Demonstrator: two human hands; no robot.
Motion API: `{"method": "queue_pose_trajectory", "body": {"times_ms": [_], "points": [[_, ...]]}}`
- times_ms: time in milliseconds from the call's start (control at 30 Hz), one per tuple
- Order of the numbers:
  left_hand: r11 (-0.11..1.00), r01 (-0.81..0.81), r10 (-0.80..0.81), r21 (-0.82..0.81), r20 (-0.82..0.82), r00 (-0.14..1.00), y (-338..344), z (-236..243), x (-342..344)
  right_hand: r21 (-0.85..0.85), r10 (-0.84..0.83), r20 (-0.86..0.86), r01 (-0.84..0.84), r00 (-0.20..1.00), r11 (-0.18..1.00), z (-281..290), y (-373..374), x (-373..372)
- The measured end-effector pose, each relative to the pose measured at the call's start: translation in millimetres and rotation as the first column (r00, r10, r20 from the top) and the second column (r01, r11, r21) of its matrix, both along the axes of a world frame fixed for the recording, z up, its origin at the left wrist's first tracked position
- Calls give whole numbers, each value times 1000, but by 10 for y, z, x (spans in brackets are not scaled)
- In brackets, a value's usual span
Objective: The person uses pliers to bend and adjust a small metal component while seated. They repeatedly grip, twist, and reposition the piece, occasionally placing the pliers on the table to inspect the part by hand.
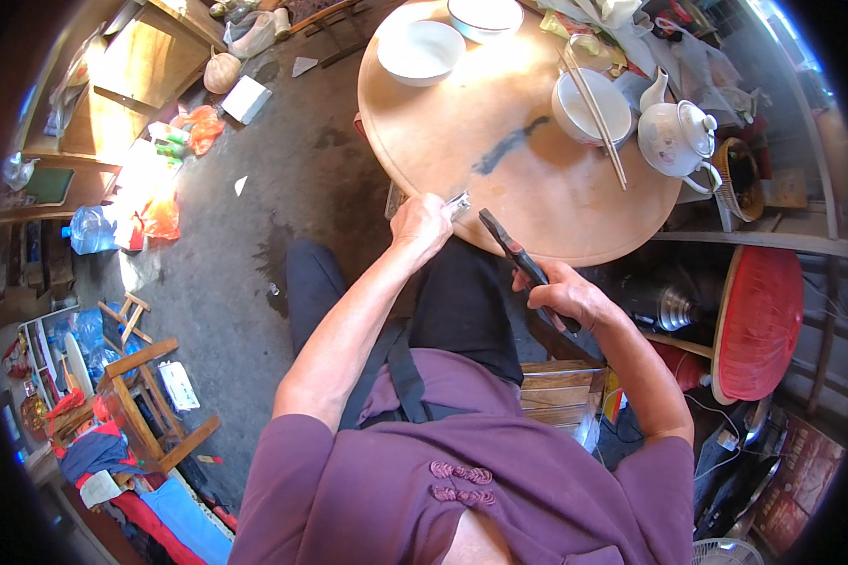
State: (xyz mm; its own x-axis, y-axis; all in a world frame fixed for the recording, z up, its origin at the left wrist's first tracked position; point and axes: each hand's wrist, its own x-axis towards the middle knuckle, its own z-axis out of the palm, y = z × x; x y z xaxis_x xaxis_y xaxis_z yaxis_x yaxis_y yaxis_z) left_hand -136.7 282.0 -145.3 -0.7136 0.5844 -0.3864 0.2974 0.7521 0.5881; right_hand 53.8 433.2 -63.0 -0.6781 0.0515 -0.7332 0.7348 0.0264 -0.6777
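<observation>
- The left hand (422, 226) is clenched around a small silvery metal piece (459, 203), which pokes out past the fingers at the near left edge of the round wooden table (556, 221)
- The right hand (561, 294) grasps a pliers-like hand tool (530, 268) by its dark handle, just off the near edge; the tool's head points up and left toward the metal piece, with a narrow gap between the two
- Inward from that near edge, a broad stretch of bare wood reaches to the middle of the table, where a dark smear (511, 146) runs slantwise
- Two white bowls, one (421, 52) at the far left edge and another (485, 17) at the far edge, sit well apart from both hands
- Toward the right edge stands a third white bowl (589, 105), with a pair of chopsticks (595, 118) laid across it, their lower ends aimed at the near right edge
- A white teapot (674, 139) is just beside that bowl, by the right edge
- Plastic bags (693, 66) crowd the far right edge
- Left of the table, grey floor (245, 240) gives open room beside the left forearm
</observation>
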Motion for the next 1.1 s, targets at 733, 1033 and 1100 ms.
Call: {"method": "queue_pose_trajectory", "body": {"times_ms": [733,1033,1100], "points": [[965,-112,142,238,-114,983,-266,-108,250,-83,-146,26,148,989,986,-23,-476,-104],[980,-9,49,200,-196,979,-357,-183,218,-51,-72,89,77,993,996,-55,-276,-143],[971,-23,72,238,-200,977,-374,-231,243,-29,-31,83,34,996,999,-49,-257,-167]]}}
